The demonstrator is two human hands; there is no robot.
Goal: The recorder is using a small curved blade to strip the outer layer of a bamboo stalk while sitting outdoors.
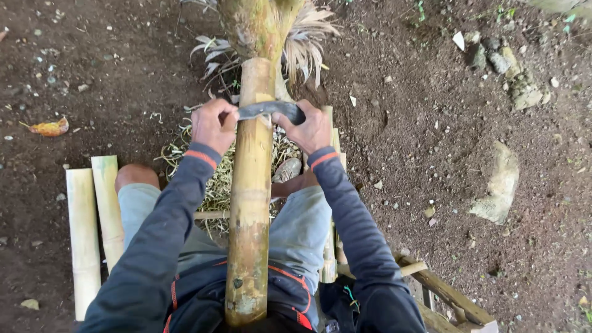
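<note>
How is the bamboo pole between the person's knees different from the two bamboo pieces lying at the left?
The bamboo pole is round, whole and mottled brown-green; the two bamboo pieces look paler and cleaner. The pole leans against a trunk, with both hands drawing a curved blade across it; the pieces lie untouched on the soil. Both show nodes.

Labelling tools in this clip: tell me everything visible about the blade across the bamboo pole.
The blade is a dark, gently curved strip, metal by its look, with a dull grey face. It lies crosswise on the upper part of the bamboo pole, touching its skin. The left hand grips one end, the right hand the other, so both ends are hidden. Any handles cannot be seen.
</note>
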